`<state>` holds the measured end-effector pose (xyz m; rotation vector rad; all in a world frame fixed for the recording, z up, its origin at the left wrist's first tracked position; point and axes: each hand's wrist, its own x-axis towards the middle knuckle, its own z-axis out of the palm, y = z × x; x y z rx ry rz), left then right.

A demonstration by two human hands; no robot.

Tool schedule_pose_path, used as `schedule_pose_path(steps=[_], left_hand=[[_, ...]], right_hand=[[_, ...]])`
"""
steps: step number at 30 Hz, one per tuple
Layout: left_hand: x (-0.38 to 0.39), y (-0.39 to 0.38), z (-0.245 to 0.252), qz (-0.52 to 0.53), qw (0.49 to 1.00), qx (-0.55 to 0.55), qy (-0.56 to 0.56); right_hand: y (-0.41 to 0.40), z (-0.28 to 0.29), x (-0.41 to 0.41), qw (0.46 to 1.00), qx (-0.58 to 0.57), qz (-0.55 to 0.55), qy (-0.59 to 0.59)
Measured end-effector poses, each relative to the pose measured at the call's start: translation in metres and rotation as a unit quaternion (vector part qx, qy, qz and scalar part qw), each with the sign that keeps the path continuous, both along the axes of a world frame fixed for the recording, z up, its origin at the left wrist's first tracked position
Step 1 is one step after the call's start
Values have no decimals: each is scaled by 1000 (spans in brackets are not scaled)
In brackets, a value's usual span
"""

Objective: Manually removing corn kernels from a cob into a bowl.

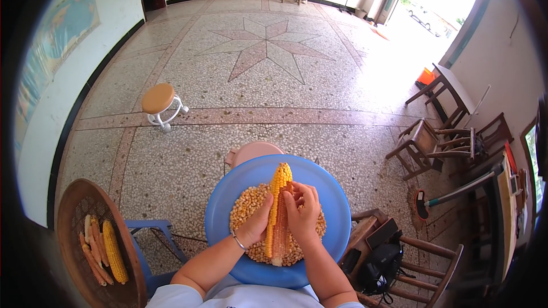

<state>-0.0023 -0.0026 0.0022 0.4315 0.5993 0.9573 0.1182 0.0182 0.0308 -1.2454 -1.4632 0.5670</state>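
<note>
A partly shelled corn cob is held upright over a blue plastic basin. Yellow kernels remain on its tip and left side, while a bare strip runs down its front and right. My left hand grips the cob from the left, thumb along its side; a metal bangle circles that wrist. On the other side, my right hand has its thumb and fingers on the cob near the edge of the kernels. Loose corn kernels are heaped in the basin beneath both hands.
A round woven basket at left holds bare cobs and a full corn cob, beside a blue plastic stool. Behind the basin is a pink container. At right, a wooden chair carries a black bag and a phone.
</note>
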Motion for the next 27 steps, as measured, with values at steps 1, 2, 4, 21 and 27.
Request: schedule_pose_path(steps=[1, 2, 4, 21, 27], left_hand=[[0, 0, -3, -8, 1000, 12, 13], [-1, -1, -4, -16, 999, 24, 27], [-3, -1, 2, -41, 998, 16, 39], [4, -4, 2, 1, 1000, -3, 17], [0, -5, -2, -39, 999, -7, 23]], right_hand=[[1, -1, 0, 1000, -7, -8, 4], [2, -2, 1, 1000, -14, -15, 9], [4, -6, 5, 999, -27, -31, 21], [1, 0, 2, 991, 110, 11, -73], [6, -8, 3, 999, 38, -1, -12]])
